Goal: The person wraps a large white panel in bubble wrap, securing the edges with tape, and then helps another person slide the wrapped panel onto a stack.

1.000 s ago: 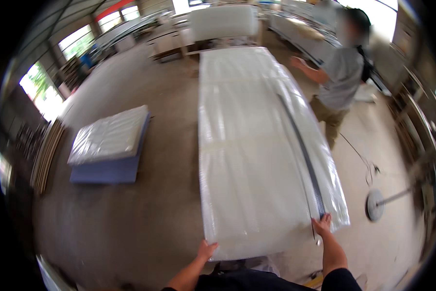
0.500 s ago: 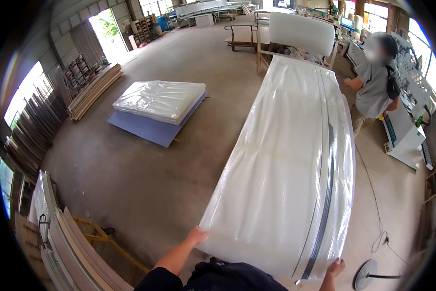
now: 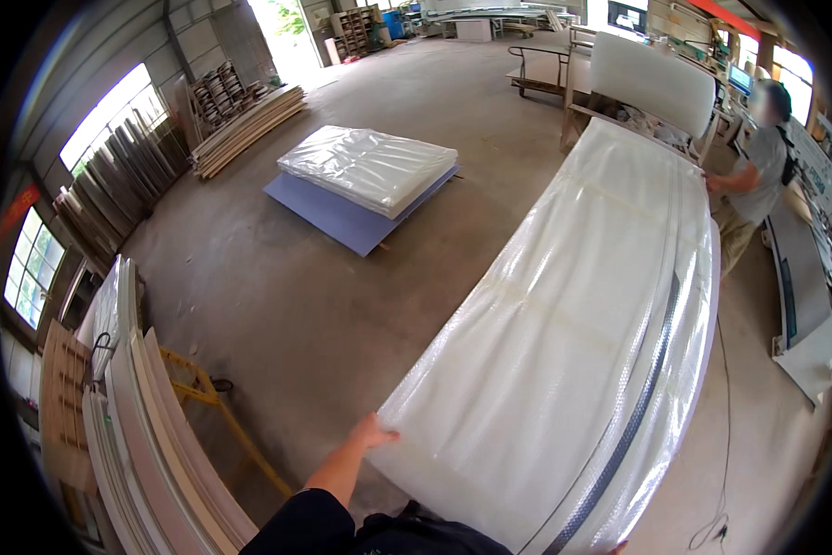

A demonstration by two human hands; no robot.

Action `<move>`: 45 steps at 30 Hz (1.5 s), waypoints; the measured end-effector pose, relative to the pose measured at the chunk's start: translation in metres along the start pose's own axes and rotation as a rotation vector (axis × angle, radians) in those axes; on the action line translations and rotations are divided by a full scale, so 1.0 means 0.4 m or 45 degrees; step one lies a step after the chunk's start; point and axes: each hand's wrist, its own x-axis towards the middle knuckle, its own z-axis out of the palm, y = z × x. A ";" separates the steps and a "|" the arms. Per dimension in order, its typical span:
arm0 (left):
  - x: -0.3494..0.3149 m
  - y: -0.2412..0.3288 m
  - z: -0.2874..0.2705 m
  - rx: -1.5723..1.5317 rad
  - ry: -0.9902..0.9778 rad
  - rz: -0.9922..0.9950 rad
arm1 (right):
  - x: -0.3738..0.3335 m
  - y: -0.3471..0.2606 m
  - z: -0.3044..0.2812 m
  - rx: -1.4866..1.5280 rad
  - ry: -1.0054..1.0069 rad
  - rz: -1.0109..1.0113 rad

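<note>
A long sheet of clear bubble wrap (image 3: 527, 351) stretches from me toward the far right, draped over a long flat surface. A dark strip (image 3: 652, 398) runs lengthwise along its right side. My left hand (image 3: 374, 433) is closed on the sheet's near left corner, thumb on top. Only a bit of my right hand (image 3: 619, 548) shows at the lower edge, by the near right corner; its fingers are mostly out of sight. At the far end stands a large roll of the wrap (image 3: 652, 83) on a wooden frame.
A co-worker (image 3: 753, 176) stands by the sheet's far right edge, one hand close to it. Left of the sheet lies a plastic-covered stack (image 3: 365, 171) on a bluish board (image 3: 342, 217). Panels lean near a yellow cart (image 3: 217, 398) at lower left. A cable (image 3: 726, 416) trails along the right floor.
The view has swung left, so the scene sits further right. My right hand has mostly slipped out of the picture. The co-worker has turned toward the sheet's far edge, an arm reaching to it.
</note>
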 end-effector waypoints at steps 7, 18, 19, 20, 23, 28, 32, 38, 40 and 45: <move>0.042 -0.064 0.025 0.099 0.127 0.115 | -0.181 -0.116 0.198 -0.699 0.352 -0.171; 0.070 -0.122 0.047 -0.048 0.077 0.043 | -0.249 -0.115 0.200 -0.771 0.427 -0.184; 0.082 -0.137 0.052 -0.039 0.067 0.036 | -0.248 -0.114 0.202 -0.810 0.498 -0.184; 0.090 -0.146 0.054 -0.022 0.090 0.068 | -0.239 -0.109 0.199 -0.848 0.570 -0.187; 0.092 -0.151 0.059 -0.059 0.091 0.143 | -0.214 -0.082 0.168 -1.192 0.647 -0.359; -0.010 -0.064 -0.036 -0.101 -0.042 -0.088 | -0.283 -0.177 0.246 -0.823 0.405 -0.070; 0.128 -0.138 -0.030 -0.628 -0.420 -0.181 | -0.147 -0.080 0.054 -0.054 -0.117 -0.143; 0.108 -0.104 -0.018 -0.698 -0.149 -0.370 | -0.208 -0.172 0.146 -0.040 -0.182 0.114; 0.097 -0.089 -0.014 -0.541 -0.101 -0.348 | -0.227 -0.186 0.153 -0.146 -0.166 0.117; 0.075 -0.076 -0.021 -0.383 -0.104 -0.330 | -0.254 -0.197 0.113 -0.492 -0.249 0.136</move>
